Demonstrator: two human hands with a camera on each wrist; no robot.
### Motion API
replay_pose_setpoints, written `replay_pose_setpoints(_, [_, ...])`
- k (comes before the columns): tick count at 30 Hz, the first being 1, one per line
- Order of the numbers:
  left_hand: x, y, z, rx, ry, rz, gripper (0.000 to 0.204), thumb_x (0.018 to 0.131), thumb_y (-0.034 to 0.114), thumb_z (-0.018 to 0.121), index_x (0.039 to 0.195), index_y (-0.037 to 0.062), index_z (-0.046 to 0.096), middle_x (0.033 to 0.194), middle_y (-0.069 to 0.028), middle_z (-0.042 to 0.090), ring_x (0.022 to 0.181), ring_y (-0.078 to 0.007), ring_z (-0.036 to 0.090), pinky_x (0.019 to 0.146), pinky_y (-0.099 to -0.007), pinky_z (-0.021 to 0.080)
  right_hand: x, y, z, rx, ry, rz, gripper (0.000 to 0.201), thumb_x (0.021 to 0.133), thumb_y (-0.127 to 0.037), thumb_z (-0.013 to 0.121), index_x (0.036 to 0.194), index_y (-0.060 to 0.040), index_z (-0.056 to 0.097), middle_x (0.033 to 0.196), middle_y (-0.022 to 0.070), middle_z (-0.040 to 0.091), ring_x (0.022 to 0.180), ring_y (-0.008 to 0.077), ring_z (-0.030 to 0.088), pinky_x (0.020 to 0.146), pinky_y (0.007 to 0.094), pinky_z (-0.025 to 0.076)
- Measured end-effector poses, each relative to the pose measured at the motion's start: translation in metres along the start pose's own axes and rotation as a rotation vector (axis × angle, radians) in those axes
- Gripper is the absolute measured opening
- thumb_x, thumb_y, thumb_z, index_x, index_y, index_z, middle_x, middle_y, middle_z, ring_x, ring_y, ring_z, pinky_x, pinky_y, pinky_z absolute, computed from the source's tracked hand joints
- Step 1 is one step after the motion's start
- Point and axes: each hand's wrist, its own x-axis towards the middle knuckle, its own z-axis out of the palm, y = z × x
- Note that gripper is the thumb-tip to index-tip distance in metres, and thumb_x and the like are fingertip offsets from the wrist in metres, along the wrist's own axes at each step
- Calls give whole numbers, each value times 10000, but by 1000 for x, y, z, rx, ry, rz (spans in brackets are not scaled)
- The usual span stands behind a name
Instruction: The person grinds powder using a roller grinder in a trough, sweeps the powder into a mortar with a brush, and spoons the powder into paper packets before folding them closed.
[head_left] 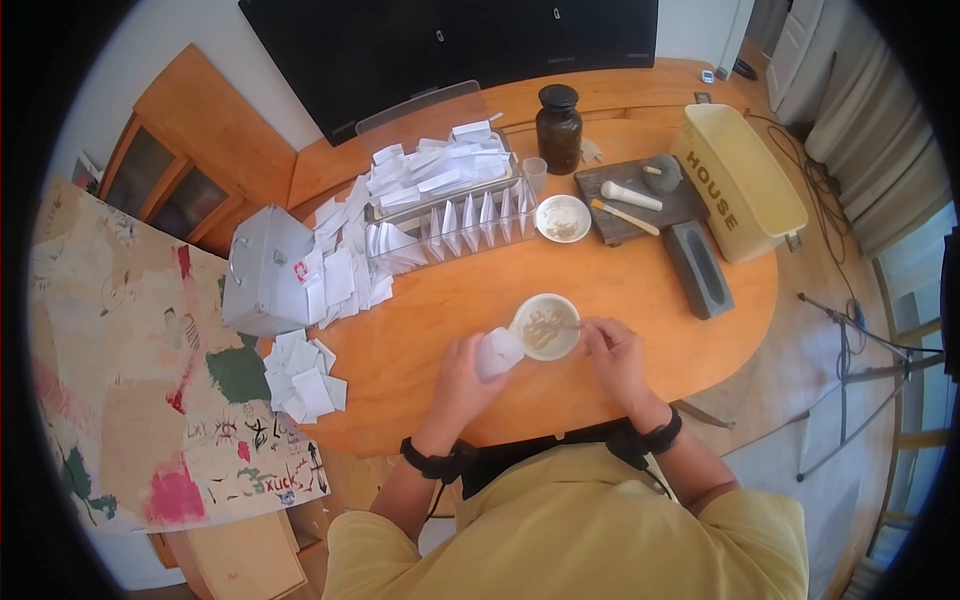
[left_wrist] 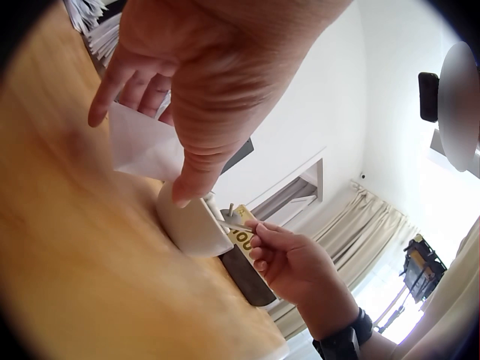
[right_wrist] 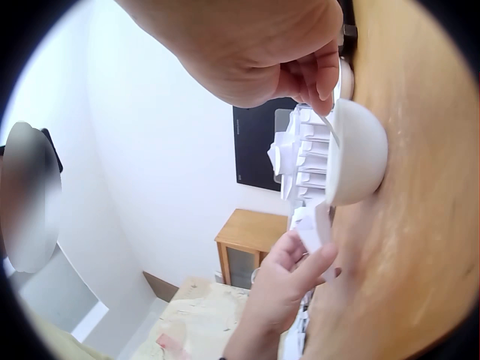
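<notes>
A white bowl (head_left: 549, 355) with light brown powder inside sits on the wooden table before the person. At its left rim the left hand (head_left: 460, 380) holds a white paper packet (head_left: 497, 352) between thumb and fingers, its upper end right by the bowl. On the other side, the right hand (head_left: 615, 360) pinches a thin grey utensil (head_left: 574, 326) by its handle. The utensil reaches over the rim into the bowl, and its working end is hidden in the right wrist view. That view also shows the packet (right_wrist: 315, 229) below the bowl (right_wrist: 361, 154).
Beyond the bowl stand a clear rack (head_left: 455, 235) of folded packets, a paper pile (head_left: 435, 165), a dish of powder (head_left: 562, 219) and a brown jar (head_left: 559, 135). To the right are a dark board (head_left: 625, 225) with pestle and brush, a grey trough (head_left: 697, 270) and a yellow bin (head_left: 750, 190).
</notes>
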Motion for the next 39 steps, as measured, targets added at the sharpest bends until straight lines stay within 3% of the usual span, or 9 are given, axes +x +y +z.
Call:
replay_pose_setpoints(3, [-1, -2, -2, 11, 0, -1, 643, 643, 212, 833, 1163, 17, 508, 1074, -175, 557, 1005, -343, 551, 847, -407, 475, 2, 7, -4, -159, 44, -58, 128, 906, -37, 583, 964, 27, 678, 713, 72, 599, 554, 106, 581, 524, 221, 457])
replay_pose_setpoints(6, [-2, -4, -1, 17, 0, -5, 646, 643, 215, 835, 1163, 17, 508, 1072, -174, 558, 1004, -344, 552, 848, -408, 475, -1, 14, -1, -131, 20, -40, 134, 910, -45, 583, 964, 35, 677, 705, 56, 610, 530, 95, 566, 508, 220, 446])
replay_pose_setpoints(9, [-2, -2, -2, 17, -3, -7, 648, 642, 218, 835, 1163, 17, 508, 1072, -173, 558, 1004, -343, 552, 847, -408, 475, -4, 5, 1, -19, -42, 161, 140, 915, -59, 582, 950, 39, 675, 690, 47, 619, 521, 87, 555, 495, 217, 431])
replay_pose_setpoints(18, [-1, 2, -4, 28, -9, 8, 646, 646, 218, 832, 1168, 14, 508, 1076, -176, 559, 1004, -341, 557, 851, -407, 478, -2, 15, -6, 435, -78, 451, 158, 939, -100, 568, 949, 26, 663, 693, 40, 625, 546, 84, 572, 497, 210, 448])
replay_pose_setpoints(24, [1, 6, -2, -1, -14, 16, 641, 649, 215, 831, 1166, 12, 512, 1073, -182, 564, 999, -341, 563, 852, -404, 479, -7, -17, -1, 342, -115, 272, 139, 930, -80, 581, 964, 21, 671, 714, 36, 622, 566, 88, 573, 522, 215, 460])
replay_pose_setpoints(30, [1, 11, -1, -28, -9, 24, 642, 653, 215, 829, 1172, 9, 511, 1078, -183, 565, 999, -339, 568, 852, -396, 480, -16, -22, 8, -127, -225, -267, 128, 917, -54, 592, 989, 14, 673, 757, 59, 602, 616, 88, 582, 549, 225, 463])
replay_pose_setpoints(32, [-1, 10, 0, -20, -2, 18, 645, 661, 220, 828, 1179, 4, 509, 1090, -181, 567, 1011, -330, 571, 855, -390, 479, -16, -19, 10, 6, -136, -171, 133, 922, -54, 584, 992, 16, 674, 760, 57, 598, 615, 86, 581, 554, 222, 463])
replay_pose_setpoints(35, [-2, 10, 1, -182, -2, -137, 648, 680, 218, 827, 1196, -1, 501, 1138, -166, 563, 1045, -298, 572, 870, -386, 480, -11, -6, 8, 123, -30, -17, 140, 926, -53, 576, 993, 21, 674, 760, 52, 597, 610, 87, 584, 555, 219, 464])
replay_pose_setpoints(39, [-3, 5, 1, -212, 152, 15, 659, 691, 147, 827, 1232, 5, 478, 1225, -151, 529, 1120, -263, 552, 942, -376, 470, -6, 9, 0, 117, 14, 109, 148, 931, -51, 564, 996, 26, 673, 762, 44, 600, 603, 86, 586, 551, 217, 464])
